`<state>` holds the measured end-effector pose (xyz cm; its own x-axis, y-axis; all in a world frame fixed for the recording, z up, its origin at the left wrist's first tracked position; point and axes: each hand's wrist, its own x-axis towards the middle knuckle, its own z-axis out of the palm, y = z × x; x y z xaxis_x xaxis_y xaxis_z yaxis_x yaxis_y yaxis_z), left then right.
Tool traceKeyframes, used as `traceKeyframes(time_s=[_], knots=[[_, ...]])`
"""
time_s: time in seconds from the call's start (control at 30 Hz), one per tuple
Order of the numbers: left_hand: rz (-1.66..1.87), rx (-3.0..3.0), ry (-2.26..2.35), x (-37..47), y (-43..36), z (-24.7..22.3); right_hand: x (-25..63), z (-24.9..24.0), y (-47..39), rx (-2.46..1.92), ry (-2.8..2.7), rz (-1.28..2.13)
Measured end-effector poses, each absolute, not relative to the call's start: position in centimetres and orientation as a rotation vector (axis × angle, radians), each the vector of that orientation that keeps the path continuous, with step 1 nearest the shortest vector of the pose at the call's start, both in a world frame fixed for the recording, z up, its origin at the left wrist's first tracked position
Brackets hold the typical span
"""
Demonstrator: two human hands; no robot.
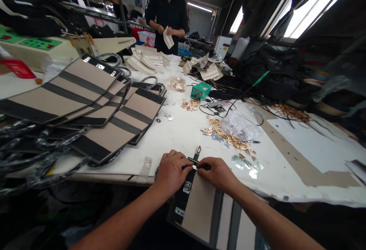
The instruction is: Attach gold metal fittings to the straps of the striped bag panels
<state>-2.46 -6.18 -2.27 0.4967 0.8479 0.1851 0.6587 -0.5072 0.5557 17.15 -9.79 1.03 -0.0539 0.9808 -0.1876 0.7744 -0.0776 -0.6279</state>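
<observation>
A beige panel with black bands [200, 208] lies at the table's front edge, partly overhanging it. Metal plates are set in its black band, and a black strap with a gold metal end [198, 150] sticks out at its top. My left hand [173, 170] rests on the panel's upper left corner, thumb and fingers pressed on a small dark bar at the strap. My right hand [215, 171] is closed at the right side of that same spot, its fingertips pinching something dark that is too small to name.
Banded panels with wrapped handles [114, 128] are stacked at left. Gold metal pieces [225, 135], silver plates [246, 164], a plastic bag [241, 122] and a green box [200, 91] lie beyond my hands. Across the table a person [167, 13] holds a pale piece.
</observation>
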Motion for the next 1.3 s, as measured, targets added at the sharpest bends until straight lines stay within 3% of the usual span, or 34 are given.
traceKeyframes(time_s=[0.17, 0.3, 0.53, 0.63, 0.77, 1.3], knots=[[0.613, 2.307, 1.272, -2.2, -6.0, -2.2, 16.7, -0.3, -10.7, -1.933, -1.979, 0.606], [0.548, 2.309, 1.292, -1.9, -5.9, -1.9, 16.6, 0.5, -10.7, -1.88, -1.945, 0.662], [0.46, 2.243, 1.317, -1.8, -5.5, -1.6, 16.2, 4.2, -10.7, -1.33, -1.093, 0.765], [0.494, 2.243, 1.305, -1.8, -5.5, -1.7, 15.0, 3.4, -10.0, -1.017, -0.918, 0.749], [0.493, 2.249, 1.291, -1.9, -5.6, -1.9, 13.7, 1.7, -8.9, -0.931, -0.821, 0.752], [0.153, 1.994, 1.271, -2.3, -1.8, -0.5, 12.8, 1.0, -9.3, -1.131, -1.345, 0.658]])
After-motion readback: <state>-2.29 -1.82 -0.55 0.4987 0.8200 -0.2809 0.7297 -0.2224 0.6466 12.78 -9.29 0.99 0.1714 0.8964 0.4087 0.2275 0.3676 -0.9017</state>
